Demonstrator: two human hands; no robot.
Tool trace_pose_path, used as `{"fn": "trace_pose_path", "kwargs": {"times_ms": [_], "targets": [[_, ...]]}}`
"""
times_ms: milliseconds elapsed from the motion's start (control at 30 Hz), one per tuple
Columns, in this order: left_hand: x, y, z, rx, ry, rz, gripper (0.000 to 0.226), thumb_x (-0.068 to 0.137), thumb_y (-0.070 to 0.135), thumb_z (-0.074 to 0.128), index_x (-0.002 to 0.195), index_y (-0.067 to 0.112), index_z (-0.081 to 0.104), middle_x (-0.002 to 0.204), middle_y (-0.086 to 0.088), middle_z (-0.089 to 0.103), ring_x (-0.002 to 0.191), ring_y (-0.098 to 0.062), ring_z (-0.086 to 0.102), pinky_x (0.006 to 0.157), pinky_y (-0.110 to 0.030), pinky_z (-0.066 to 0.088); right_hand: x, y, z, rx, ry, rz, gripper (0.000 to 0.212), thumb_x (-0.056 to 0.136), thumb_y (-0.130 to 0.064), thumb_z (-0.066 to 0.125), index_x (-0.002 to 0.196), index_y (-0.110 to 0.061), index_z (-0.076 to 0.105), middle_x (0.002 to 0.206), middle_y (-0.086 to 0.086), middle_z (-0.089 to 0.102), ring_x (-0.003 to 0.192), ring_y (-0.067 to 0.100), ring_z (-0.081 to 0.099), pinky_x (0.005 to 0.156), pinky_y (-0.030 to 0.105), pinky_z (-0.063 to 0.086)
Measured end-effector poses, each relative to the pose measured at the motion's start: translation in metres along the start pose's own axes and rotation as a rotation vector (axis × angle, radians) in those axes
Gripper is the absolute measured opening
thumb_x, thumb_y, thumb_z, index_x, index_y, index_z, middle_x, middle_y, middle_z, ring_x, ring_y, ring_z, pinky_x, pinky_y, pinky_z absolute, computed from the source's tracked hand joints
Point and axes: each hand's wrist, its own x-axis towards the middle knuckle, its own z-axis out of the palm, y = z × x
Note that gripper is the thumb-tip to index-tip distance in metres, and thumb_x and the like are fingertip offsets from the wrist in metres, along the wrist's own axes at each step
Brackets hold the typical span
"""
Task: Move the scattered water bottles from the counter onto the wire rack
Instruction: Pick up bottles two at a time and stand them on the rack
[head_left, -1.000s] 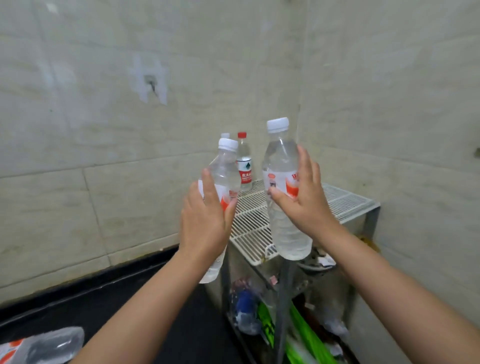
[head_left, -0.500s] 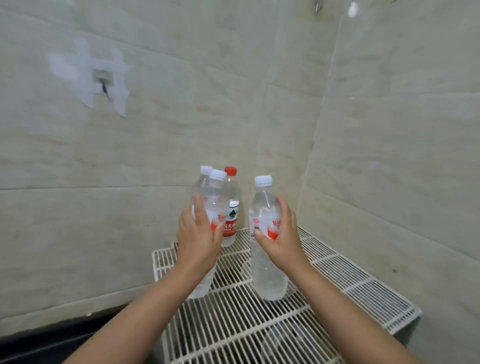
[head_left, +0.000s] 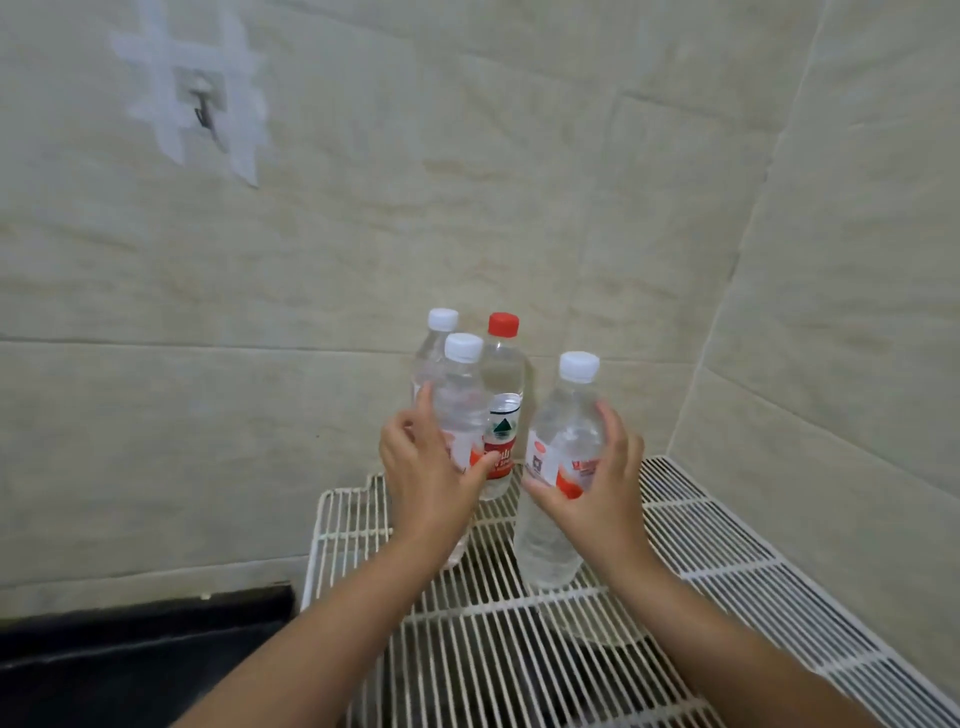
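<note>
I look down at a white wire rack (head_left: 701, 561) set in the corner of a tiled wall. Four clear water bottles stand or hover at its back left corner. My left hand (head_left: 426, 483) has its grip clamped around a white-capped bottle (head_left: 460, 410), fingers and thumb curled round the label. My right hand (head_left: 597, 493) has its grip clamped around a second white-capped bottle (head_left: 558, 467), which leans slightly left. Its base looks to be touching the wires, though I cannot tell for sure from this angle. Behind them, already upright on the rack, are a red-capped bottle (head_left: 501, 415) and another white-capped bottle (head_left: 434, 348), partly hidden. A dark strip of counter (head_left: 140, 639) shows at lower left.

I judge this as the setting-down step for both bottles. Next, I should stand each one square on the wires beside the back pair, then loosen both grips gently so nothing tips.
</note>
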Motion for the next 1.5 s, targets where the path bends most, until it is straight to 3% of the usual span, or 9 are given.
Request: {"fn": "trace_pose_path", "kwargs": {"times_ms": [300, 467, 600, 800, 900, 1033, 1167, 1300, 1500], "targets": [[0.008, 0.029, -0.038, 0.013, 0.056, -0.005, 0.073, 0.085, 0.036, 0.060, 0.143, 0.012, 0.024, 0.139, -0.016, 0.033, 0.132, -0.029, 0.033, 0.110, -0.042, 0.031, 0.039, -0.020, -0.047, -0.096, -0.001, -0.128, 0.079, 0.076, -0.060, 0.049, 0.134, -0.007, 0.039, 0.131, 0.014, 0.043, 0.121, 0.027, 0.043, 0.097, 0.035, 0.038], [0.046, 0.072, -0.058, 0.204, -0.174, 0.069, 0.051, 0.091, 0.014, 0.053, 0.139, 0.007, 0.037, 0.143, -0.014, 0.043, 0.130, -0.027, 0.042, 0.106, -0.035, 0.035, 0.081, -0.061, -0.061, -0.593, -0.299, -0.180, 0.046, 0.088, -0.058, 0.041, 0.072, -0.015, 0.047, 0.072, -0.003, 0.047, 0.079, 0.022, 0.050, 0.049, 0.023, 0.030], [0.048, 0.075, -0.074, 0.211, -0.370, 0.089, 0.046, 0.089, -0.001, 0.052, 0.134, 0.005, 0.045, 0.138, -0.014, 0.050, 0.123, -0.025, 0.049, 0.096, -0.026, 0.038, 0.092, -0.060, -0.069, -0.624, -0.457, -0.290, 0.036, 0.093, -0.037, 0.045, 0.102, -0.004, 0.059, 0.082, 0.007, 0.057, 0.084, 0.025, 0.053, 0.054, 0.027, 0.034], [0.028, 0.078, -0.071, 0.323, -0.006, 0.015, 0.040, 0.077, 0.033, 0.072, 0.101, 0.002, 0.064, 0.083, -0.004, 0.057, 0.075, -0.017, 0.050, 0.050, -0.022, 0.033, 0.095, -0.059, -0.095, -0.429, -0.713, -0.291, 0.034, 0.093, -0.021, 0.050, 0.125, -0.012, 0.054, 0.135, 0.007, 0.053, 0.124, 0.022, 0.047, 0.097, 0.027, 0.037], [0.018, 0.084, -0.063, 0.357, -0.019, -0.006, 0.048, 0.081, 0.041, 0.066, 0.112, 0.005, 0.057, 0.104, -0.010, 0.060, 0.088, -0.023, 0.055, 0.063, -0.026, 0.041, 0.095, -0.062, -0.095, -0.460, -0.688, -0.280, 0.043, 0.090, -0.034, 0.054, 0.128, -0.014, 0.050, 0.126, 0.008, 0.056, 0.095, 0.023, 0.061, 0.080, 0.030, 0.047], [0.019, 0.090, -0.068, 0.385, -0.190, 0.070, 0.052, 0.089, 0.026, 0.056, 0.136, 0.008, 0.041, 0.137, -0.013, 0.048, 0.121, -0.026, 0.050, 0.097, -0.033, 0.042, 0.091, -0.067, -0.091, -0.708, -0.606, -0.269, 0.039, 0.089, -0.047, 0.050, 0.083, -0.009, 0.054, 0.066, 0.003, 0.054, 0.050, 0.012, 0.047, 0.046, 0.021, 0.035], [0.017, 0.090, -0.075, 0.405, -0.226, 0.068, 0.055, 0.087, 0.022, 0.061, 0.136, 0.009, 0.040, 0.136, -0.011, 0.051, 0.121, -0.026, 0.051, 0.097, -0.033, 0.043, 0.091, -0.066, -0.090, -0.557, -0.683, -0.319, 0.031, 0.092, -0.030, 0.052, 0.110, -0.006, 0.058, 0.099, 0.012, 0.059, 0.077, 0.024, 0.060, 0.057, 0.024, 0.044], [0.017, 0.089, -0.076, 0.401, -0.211, 0.085, 0.054, 0.085, 0.022, 0.064, 0.134, 0.010, 0.044, 0.132, -0.011, 0.055, 0.118, -0.026, 0.053, 0.096, -0.033, 0.044, 0.096, -0.064, -0.099, -0.500, -0.761, -0.344, 0.033, 0.091, -0.018, 0.053, 0.124, -0.016, 0.054, 0.136, 0.004, 0.051, 0.123, 0.021, 0.047, 0.102, 0.033, 0.038], [0.021, 0.093, -0.075, 0.439, -0.194, 0.075, 0.055, 0.082, 0.028, 0.068, 0.130, 0.012, 0.048, 0.129, -0.009, 0.057, 0.116, -0.024, 0.054, 0.090, -0.030, 0.045, 0.090, -0.063, -0.094, -0.471, -0.635, -0.246, 0.045, 0.085, -0.033, 0.062, 0.124, -0.011, 0.053, 0.128, 0.008, 0.054, 0.071, 0.017, 0.056, 0.052, 0.019, 0.045]]}}
